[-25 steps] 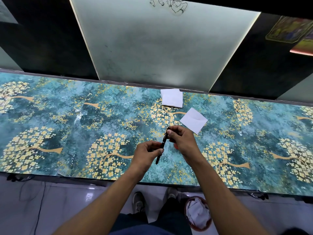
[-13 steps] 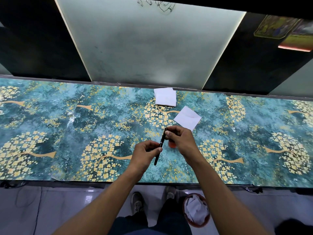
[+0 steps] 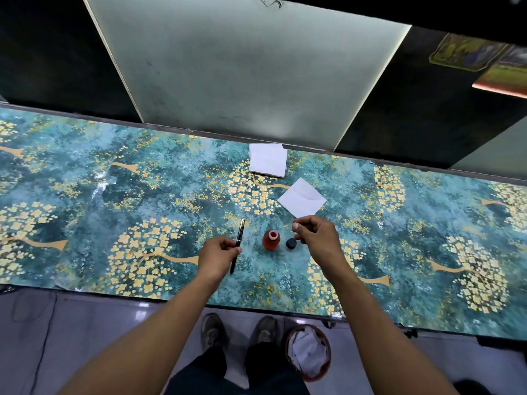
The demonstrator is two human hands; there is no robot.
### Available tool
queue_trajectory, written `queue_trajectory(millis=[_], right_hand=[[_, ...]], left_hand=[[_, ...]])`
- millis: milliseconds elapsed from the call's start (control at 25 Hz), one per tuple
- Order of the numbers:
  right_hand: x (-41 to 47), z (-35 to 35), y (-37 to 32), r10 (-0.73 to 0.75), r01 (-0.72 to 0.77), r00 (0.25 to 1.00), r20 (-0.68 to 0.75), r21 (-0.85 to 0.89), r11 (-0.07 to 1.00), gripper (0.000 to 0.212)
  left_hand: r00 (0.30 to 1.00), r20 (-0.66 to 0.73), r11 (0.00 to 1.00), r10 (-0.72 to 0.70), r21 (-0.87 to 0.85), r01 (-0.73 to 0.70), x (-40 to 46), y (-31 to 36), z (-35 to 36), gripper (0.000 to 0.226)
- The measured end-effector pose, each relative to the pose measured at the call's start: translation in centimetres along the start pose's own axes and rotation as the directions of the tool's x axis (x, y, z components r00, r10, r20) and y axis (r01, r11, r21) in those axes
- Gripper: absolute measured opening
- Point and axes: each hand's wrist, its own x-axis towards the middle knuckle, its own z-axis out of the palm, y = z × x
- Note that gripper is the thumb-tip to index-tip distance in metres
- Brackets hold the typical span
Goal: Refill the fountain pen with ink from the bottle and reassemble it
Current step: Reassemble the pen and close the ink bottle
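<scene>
The left hand (image 3: 218,253) holds the fountain pen (image 3: 237,245) just above the tabletop (image 3: 85,223), its fingers curled round the middle of the barrel so that the dark lower end sticks out toward the person and the gold-trimmed upper end points away, toward the back wall. The pen is tilted slightly to the right along its length. Just to the right of it stands the ink bottle (image 3: 271,240) — small, upright, open at the mouth, its contents showing reddish-orange — and just beside that, still further right, lies the black bottle cap (image 3: 291,243), flat on the patterned teal and gold surface. The right hand (image 3: 316,238) hovers over and slightly behind the cap, apart from the pen; its fingers are curled inward with thumb and forefinger drawn close together, and whether they pinch some small part cannot be told at this size. Behind the hands, a single folded white tissue (image 3: 301,201) lies at an angle, and further back, near the wall edge, a small stack of white tissues (image 3: 267,160) rests squarely. Below the front edge of the tabletop the person's two shoes (image 3: 212,332) stand on the tiled floor, with a round wastebasket (image 3: 308,352) holding crumpled white paper just to their right.
</scene>
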Motion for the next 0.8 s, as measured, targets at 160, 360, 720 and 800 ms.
queue_trajectory(millis=[160,360,720,800], right_hand=[[1.9,-1.4,2.4,0.029,-0.024,0.999,0.036,-0.146,0.989,0.004],[4.5,-2.0,4.0,0.014,0.013,0.997,0.08,-0.327,0.945,0.005],[6.4,0.4,7.2,0.016,0.248,0.946,0.324,-0.754,0.609,0.034],[6.5,0.6,7.2,-0.008,0.3,0.935,0.354,-0.781,0.548,0.026]], left_hand=[[0.995,-0.089,0.991,-0.04,0.12,0.05,1.8,-0.1,2.3,0.012],[0.989,-0.147,0.957,-0.033,0.282,0.074,3.1,0.1,4.3,0.01],[0.984,-0.175,0.914,0.007,0.401,0.065,2.8,0.2,5.3,0.025],[0.986,-0.149,0.905,0.074,0.426,-0.003,2.5,0.4,5.8,0.028]])
